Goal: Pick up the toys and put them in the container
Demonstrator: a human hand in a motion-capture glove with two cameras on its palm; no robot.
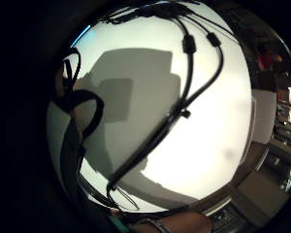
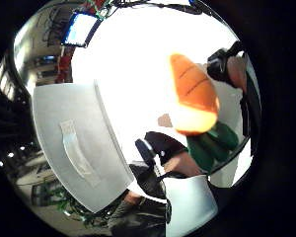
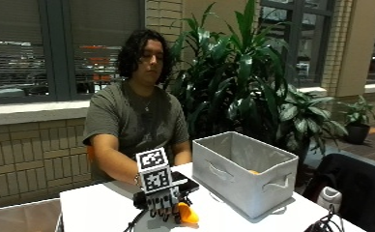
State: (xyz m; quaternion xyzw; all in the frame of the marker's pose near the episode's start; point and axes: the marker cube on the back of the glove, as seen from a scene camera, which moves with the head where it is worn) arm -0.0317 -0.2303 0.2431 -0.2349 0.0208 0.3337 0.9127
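While gripped in the curled fingers of the gloved right hand point(image 3: 165, 202) just above the white table point(image 3: 97, 205), plush carrot point(image 3: 186, 213) beside the grey fabric bin point(image 3: 239, 174). Could snag on the bin's near wall if carried across too low.

The white table point(image 3: 104, 208) offers bare surface beside the gloved right hand point(image 3: 165, 203), on the side away from the container. The grey fabric container point(image 3: 242, 171) stands on the table just beside that hand; its near wall rises above the hand and blocks a level path across. The top of the container is open and is approached from above. A carrot toy point(image 3: 186, 214) is held by the hand. A dark jacket point(image 3: 354, 188) is located past the container's far side.
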